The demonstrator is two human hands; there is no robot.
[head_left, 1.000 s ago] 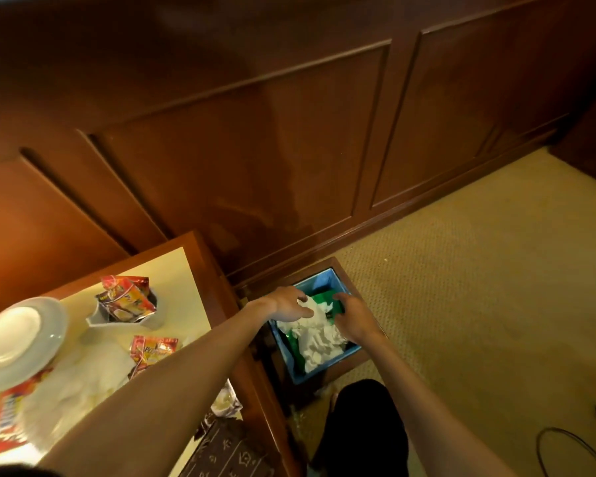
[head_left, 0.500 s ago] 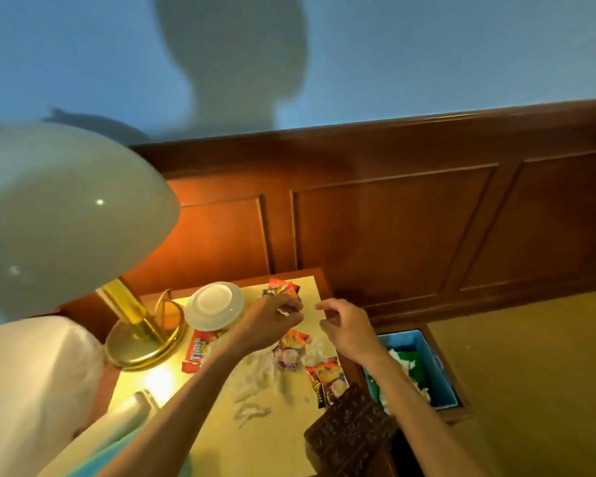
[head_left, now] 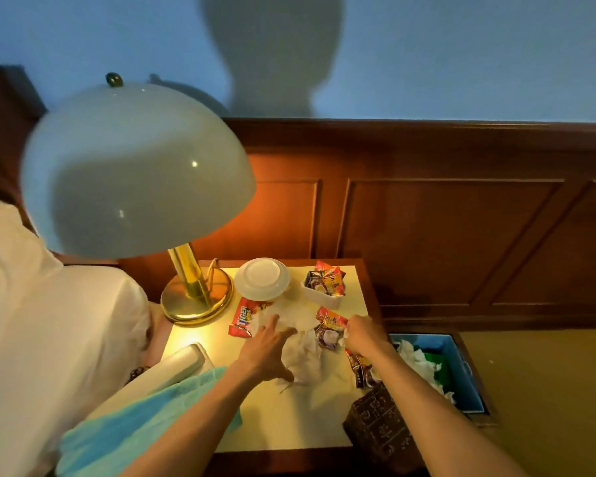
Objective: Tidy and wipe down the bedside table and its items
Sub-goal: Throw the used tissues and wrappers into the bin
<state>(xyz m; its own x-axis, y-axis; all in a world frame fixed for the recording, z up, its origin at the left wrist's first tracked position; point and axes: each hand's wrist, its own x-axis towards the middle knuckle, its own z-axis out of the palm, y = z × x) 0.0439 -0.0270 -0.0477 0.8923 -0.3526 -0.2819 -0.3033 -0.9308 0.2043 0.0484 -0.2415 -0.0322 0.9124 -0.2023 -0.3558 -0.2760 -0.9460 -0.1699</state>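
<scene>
The bedside table (head_left: 283, 428) has a pale yellow top. Crumpled white tissues (head_left: 303, 352) lie scattered at its middle. My left hand (head_left: 265, 349) rests spread over them, fingers apart. My right hand (head_left: 360, 333) is closed on a small white tissue scrap at the table's right edge. Snack sachets (head_left: 329, 330) lie between the hands, and a red Tiger wrapper (head_left: 245, 316) lies to the left. A white dish (head_left: 324, 287) holds more sachets. An upturned white saucer (head_left: 262, 278) sits by the lamp.
A brass lamp (head_left: 193, 287) with a big white shade (head_left: 135, 170) stands at the back left. A blue-lined bin (head_left: 461, 373) holding tissues sits on the carpet at the right. A dark carved box (head_left: 379, 425), a turquoise cloth (head_left: 145, 421) and a pillow (head_left: 31, 321) are close by.
Both hands left the bin and came back over the table. The left hand has now dropped flat onto the tissues; the right hand has closed on a scrap.
</scene>
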